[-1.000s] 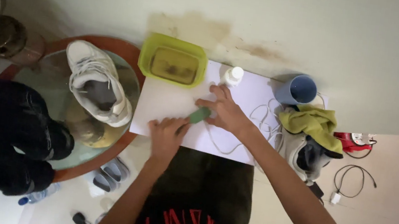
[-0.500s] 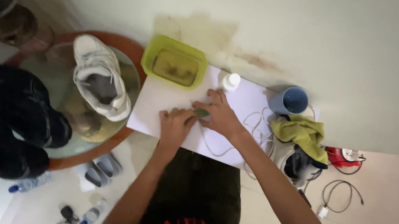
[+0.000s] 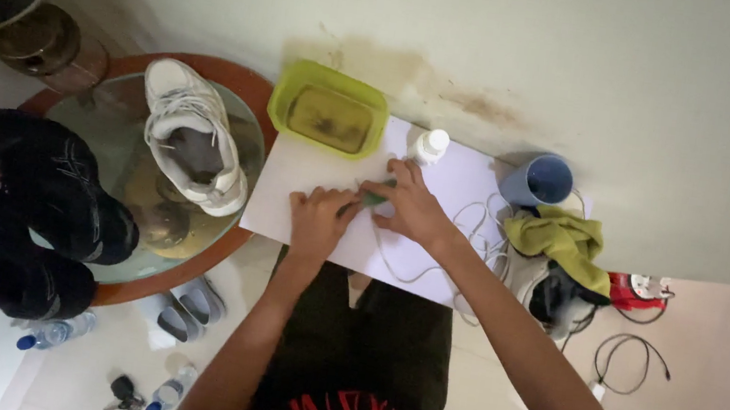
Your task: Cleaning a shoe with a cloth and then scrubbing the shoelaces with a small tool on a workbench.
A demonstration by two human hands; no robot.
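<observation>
both hands, left hand [image 3: 318,220] and right hand [image 3: 410,206], meet clamped on a small green item [image 3: 373,199] over white paper [image 3: 312,179]; shoelace [image 3: 476,220] just right, likely lace-cleaning.

A small green object [image 3: 373,199] is held between the fingertips of both hands, low over a white sheet [image 3: 312,179], near the middle of the sheet and closer to its far edge. Most of it is covered by the fingers, so its shape cannot be told.
</observation>
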